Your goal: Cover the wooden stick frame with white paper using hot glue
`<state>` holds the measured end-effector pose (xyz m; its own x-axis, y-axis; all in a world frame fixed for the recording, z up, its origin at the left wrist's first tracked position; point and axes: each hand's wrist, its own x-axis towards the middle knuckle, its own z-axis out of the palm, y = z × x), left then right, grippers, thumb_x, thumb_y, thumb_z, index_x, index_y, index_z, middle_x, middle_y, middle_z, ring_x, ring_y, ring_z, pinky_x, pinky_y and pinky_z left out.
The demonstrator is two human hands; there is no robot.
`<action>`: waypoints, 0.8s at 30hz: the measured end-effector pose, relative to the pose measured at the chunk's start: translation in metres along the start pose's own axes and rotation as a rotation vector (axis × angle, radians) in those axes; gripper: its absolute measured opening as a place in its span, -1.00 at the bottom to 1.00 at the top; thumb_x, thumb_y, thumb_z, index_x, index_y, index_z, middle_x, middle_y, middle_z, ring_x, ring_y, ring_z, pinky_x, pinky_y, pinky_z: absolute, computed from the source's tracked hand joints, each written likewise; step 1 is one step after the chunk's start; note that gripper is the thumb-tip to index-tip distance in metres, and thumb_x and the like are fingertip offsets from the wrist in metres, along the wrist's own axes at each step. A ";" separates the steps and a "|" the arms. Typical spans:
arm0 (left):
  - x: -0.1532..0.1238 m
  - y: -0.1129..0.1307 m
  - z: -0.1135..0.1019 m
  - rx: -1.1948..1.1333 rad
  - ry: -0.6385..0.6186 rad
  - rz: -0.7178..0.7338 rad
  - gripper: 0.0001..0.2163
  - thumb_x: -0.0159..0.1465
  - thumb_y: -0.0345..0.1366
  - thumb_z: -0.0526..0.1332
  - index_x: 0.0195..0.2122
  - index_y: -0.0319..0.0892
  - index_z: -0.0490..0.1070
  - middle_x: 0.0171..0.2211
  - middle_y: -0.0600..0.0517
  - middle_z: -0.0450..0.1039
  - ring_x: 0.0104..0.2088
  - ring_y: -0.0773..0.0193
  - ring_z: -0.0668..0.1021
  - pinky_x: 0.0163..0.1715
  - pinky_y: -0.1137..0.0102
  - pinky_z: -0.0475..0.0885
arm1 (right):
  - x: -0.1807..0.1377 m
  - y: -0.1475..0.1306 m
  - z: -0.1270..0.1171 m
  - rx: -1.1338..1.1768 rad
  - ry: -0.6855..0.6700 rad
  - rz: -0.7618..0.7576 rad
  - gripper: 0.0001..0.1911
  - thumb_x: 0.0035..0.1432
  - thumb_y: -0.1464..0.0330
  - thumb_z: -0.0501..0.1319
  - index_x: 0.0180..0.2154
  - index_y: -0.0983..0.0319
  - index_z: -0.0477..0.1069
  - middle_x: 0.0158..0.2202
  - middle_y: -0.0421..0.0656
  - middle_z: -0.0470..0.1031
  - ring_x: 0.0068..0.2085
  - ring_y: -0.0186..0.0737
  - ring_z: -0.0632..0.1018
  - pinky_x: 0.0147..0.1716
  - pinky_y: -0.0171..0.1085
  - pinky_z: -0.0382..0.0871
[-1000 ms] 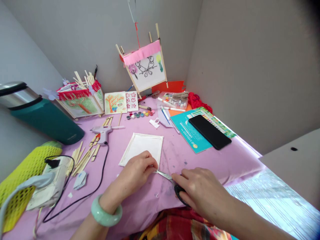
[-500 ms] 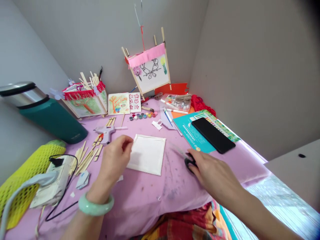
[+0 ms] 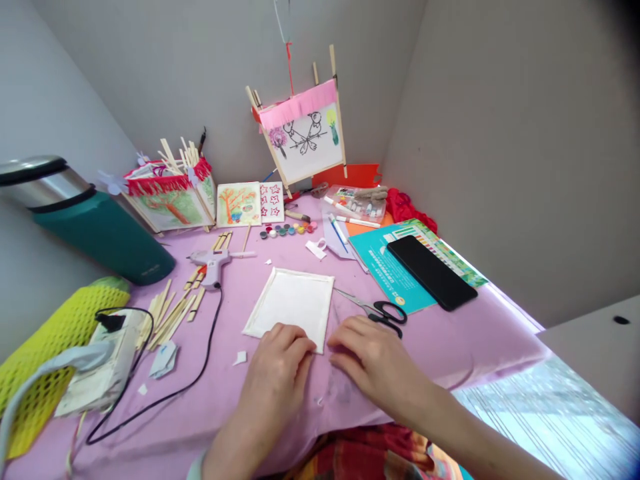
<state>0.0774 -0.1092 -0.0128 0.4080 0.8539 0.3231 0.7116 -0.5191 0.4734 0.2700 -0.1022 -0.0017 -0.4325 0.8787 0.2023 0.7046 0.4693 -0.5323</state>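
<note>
The scissors point(image 3: 373, 310), gripped in the right hand half a second ago, now lie on the purple cloth point(image 3: 450, 350). The left hand point(image 3: 277, 363) has come round from the white panel's point(image 3: 290, 303) 9 o'clock side to its near edge, and the right hand point(image 3: 370, 350) has moved in to meet it.

From where I stand, the panel lies flat in front of the person; take it as the clock's centre. The left fingers are curled over its edge near the 5 o'clock corner; whether they pinch it I can't tell. The right fingers, loosely bent and slightly apart with nothing seen between them, are just beside that corner.

The scissors are near at 3 o'clock, blades towards the panel. A scrap point(image 3: 241, 358) lies at half past 7, the sticks point(image 3: 175, 320) at 9, the glue gun point(image 3: 214, 263) at 10, the paints point(image 3: 289, 229) at 12, and the phone point(image 3: 433, 272) on a booklet point(image 3: 375, 263) at half past 2.
</note>
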 end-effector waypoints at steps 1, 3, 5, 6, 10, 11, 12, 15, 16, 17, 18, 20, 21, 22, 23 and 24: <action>-0.001 0.000 0.002 -0.002 0.020 -0.005 -0.85 0.26 -0.51 0.12 -0.29 -0.20 0.45 -0.29 -0.02 0.42 -0.25 0.18 0.41 -0.24 0.24 0.35 | 0.003 -0.003 0.005 0.023 0.000 0.009 -0.97 0.18 0.45 0.24 -0.31 0.22 0.46 -0.30 -0.18 0.47 -0.22 -0.22 0.45 -0.21 -0.26 0.25; -0.001 0.000 0.003 -0.012 0.033 -0.012 -0.85 0.26 -0.52 0.12 -0.29 -0.20 0.45 -0.29 -0.02 0.41 -0.25 0.18 0.40 -0.24 0.23 0.34 | 0.009 -0.005 0.011 0.031 0.000 0.036 -0.96 0.17 0.46 0.24 -0.33 0.22 0.44 -0.32 -0.19 0.47 -0.22 -0.22 0.45 -0.22 -0.26 0.23; -0.001 -0.001 0.002 -0.022 0.026 -0.017 -0.84 0.27 -0.51 0.12 -0.28 -0.18 0.46 -0.29 -0.01 0.41 -0.25 0.18 0.39 -0.24 0.23 0.34 | 0.014 -0.005 0.014 0.031 -0.010 0.076 -0.93 0.18 0.47 0.21 -0.37 0.23 0.42 -0.34 -0.20 0.47 -0.24 -0.24 0.45 -0.25 -0.27 0.21; -0.001 -0.002 0.002 -0.026 0.027 -0.018 -0.84 0.28 -0.51 0.11 -0.27 -0.18 0.47 -0.29 -0.01 0.41 -0.24 0.18 0.39 -0.24 0.23 0.33 | 0.016 -0.004 0.014 0.034 -0.014 0.097 -0.91 0.19 0.47 0.20 -0.38 0.23 0.41 -0.35 -0.21 0.47 -0.26 -0.25 0.45 -0.27 -0.28 0.21; -0.003 -0.003 0.003 -0.022 0.041 0.003 -0.82 0.28 -0.50 0.11 -0.23 -0.17 0.47 -0.28 -0.02 0.41 -0.25 0.19 0.39 -0.25 0.23 0.32 | 0.021 -0.003 0.007 0.078 -0.075 0.122 -0.91 0.14 0.48 0.21 -0.41 0.22 0.37 -0.40 -0.26 0.45 -0.31 -0.30 0.44 -0.33 -0.32 0.17; -0.003 -0.004 0.003 -0.018 0.041 0.007 -0.82 0.28 -0.50 0.11 -0.22 -0.17 0.47 -0.28 -0.02 0.41 -0.25 0.19 0.39 -0.26 0.23 0.31 | 0.022 -0.003 0.005 0.096 -0.094 0.117 -0.92 0.12 0.47 0.23 -0.41 0.22 0.37 -0.40 -0.27 0.45 -0.32 -0.32 0.44 -0.34 -0.33 0.16; -0.003 -0.004 0.004 -0.015 0.040 0.009 -0.83 0.28 -0.49 0.11 -0.22 -0.17 0.47 -0.28 -0.02 0.41 -0.26 0.19 0.39 -0.27 0.24 0.31 | 0.022 -0.002 0.003 0.110 -0.107 0.115 -0.92 0.10 0.46 0.25 -0.41 0.21 0.37 -0.40 -0.28 0.45 -0.33 -0.33 0.43 -0.35 -0.34 0.15; -0.003 -0.006 0.006 -0.006 0.044 0.010 -0.83 0.28 -0.49 0.11 -0.24 -0.17 0.48 -0.30 -0.02 0.40 -0.28 0.19 0.38 -0.30 0.24 0.30 | 0.025 -0.002 0.001 0.129 -0.118 0.142 -0.91 0.06 0.44 0.28 -0.44 0.21 0.38 -0.42 -0.30 0.45 -0.36 -0.35 0.42 -0.37 -0.35 0.12; -0.003 -0.007 0.006 -0.005 0.048 0.014 -0.83 0.29 -0.48 0.11 -0.24 -0.17 0.49 -0.31 -0.02 0.40 -0.29 0.19 0.38 -0.31 0.25 0.29 | 0.028 -0.002 0.001 0.132 -0.121 0.158 -0.91 0.05 0.44 0.28 -0.45 0.21 0.38 -0.44 -0.31 0.45 -0.37 -0.36 0.42 -0.38 -0.36 0.11; -0.003 -0.007 0.007 -0.004 0.055 0.018 -0.82 0.29 -0.47 0.10 -0.25 -0.17 0.49 -0.32 -0.02 0.40 -0.30 0.20 0.38 -0.33 0.25 0.29 | 0.030 -0.002 0.001 0.134 -0.129 0.176 -0.91 0.04 0.44 0.28 -0.47 0.21 0.39 -0.45 -0.31 0.46 -0.38 -0.37 0.42 -0.39 -0.36 0.10; -0.003 -0.007 0.007 -0.005 0.061 0.021 -0.82 0.30 -0.47 0.10 -0.26 -0.17 0.49 -0.33 -0.02 0.40 -0.31 0.20 0.38 -0.34 0.26 0.28 | 0.033 -0.002 0.000 0.137 -0.145 0.197 -0.91 0.02 0.45 0.29 -0.48 0.20 0.40 -0.47 -0.32 0.46 -0.39 -0.38 0.42 -0.41 -0.36 0.09; -0.003 -0.007 0.008 -0.009 0.070 0.022 -0.81 0.30 -0.47 0.08 -0.26 -0.16 0.49 -0.35 -0.02 0.40 -0.32 0.20 0.38 -0.35 0.26 0.27 | 0.040 -0.003 -0.002 0.135 -0.193 0.246 -0.91 -0.04 0.44 0.31 -0.51 0.19 0.43 -0.51 -0.34 0.48 -0.42 -0.38 0.42 -0.44 -0.37 0.06; -0.003 -0.007 0.008 -0.009 0.071 0.021 -0.80 0.30 -0.47 0.08 -0.27 -0.16 0.49 -0.35 -0.02 0.40 -0.32 0.20 0.38 -0.35 0.26 0.27 | 0.044 -0.003 -0.004 0.132 -0.219 0.270 -0.91 -0.06 0.43 0.33 -0.53 0.19 0.44 -0.52 -0.34 0.48 -0.43 -0.38 0.43 -0.46 -0.37 0.05; -0.003 -0.006 0.008 -0.009 0.070 0.018 -0.80 0.30 -0.48 0.08 -0.27 -0.15 0.49 -0.35 -0.01 0.40 -0.32 0.20 0.38 -0.35 0.25 0.27 | 0.047 -0.004 -0.006 0.131 -0.240 0.287 -0.92 -0.08 0.41 0.34 -0.53 0.18 0.46 -0.53 -0.34 0.49 -0.44 -0.38 0.43 -0.47 -0.37 0.04; -0.004 -0.006 0.009 -0.008 0.067 0.015 -0.80 0.30 -0.48 0.08 -0.27 -0.15 0.49 -0.35 -0.01 0.40 -0.32 0.20 0.38 -0.35 0.25 0.28 | 0.049 -0.004 -0.007 0.130 -0.254 0.297 -0.92 -0.10 0.40 0.35 -0.54 0.17 0.47 -0.54 -0.35 0.49 -0.45 -0.38 0.43 -0.48 -0.36 0.03; -0.004 -0.005 0.009 -0.005 0.062 0.011 -0.80 0.30 -0.48 0.08 -0.27 -0.15 0.48 -0.34 -0.02 0.40 -0.31 0.19 0.39 -0.34 0.24 0.29 | 0.050 -0.003 -0.008 0.131 -0.261 0.296 -0.93 -0.11 0.39 0.36 -0.54 0.17 0.48 -0.54 -0.35 0.50 -0.45 -0.38 0.43 -0.49 -0.36 0.03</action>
<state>0.0774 -0.1095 -0.0238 0.3793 0.8445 0.3782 0.7047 -0.5285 0.4734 0.2507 -0.0585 0.0169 -0.3619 0.9144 -0.1812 0.7497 0.1700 -0.6396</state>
